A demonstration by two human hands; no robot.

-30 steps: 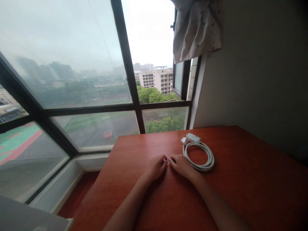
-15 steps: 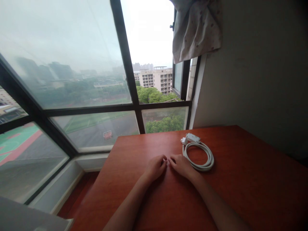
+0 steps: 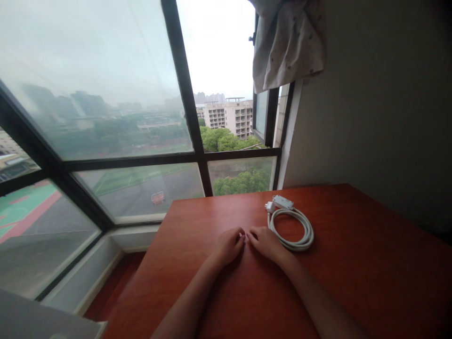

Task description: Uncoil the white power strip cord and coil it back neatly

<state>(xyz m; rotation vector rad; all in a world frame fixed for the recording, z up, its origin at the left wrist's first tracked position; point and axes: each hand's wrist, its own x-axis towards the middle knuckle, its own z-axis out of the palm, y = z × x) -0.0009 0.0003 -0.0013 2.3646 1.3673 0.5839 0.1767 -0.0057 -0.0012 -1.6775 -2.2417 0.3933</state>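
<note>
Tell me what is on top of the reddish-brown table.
A coiled white power cord, its plug, a rectangular white block, the left hand and right hand. The tabletop directly beneath them is hidden.

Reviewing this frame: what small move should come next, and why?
Probably the right hand should shift toward the coiled white cable: it lies on the table close beside that hand, nearer than to the left hand, and neither visibly holds anything.

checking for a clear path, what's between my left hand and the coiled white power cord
The head view shows your right hand between your left hand and the coiled white power cord, on the reddish-brown tabletop.
</note>
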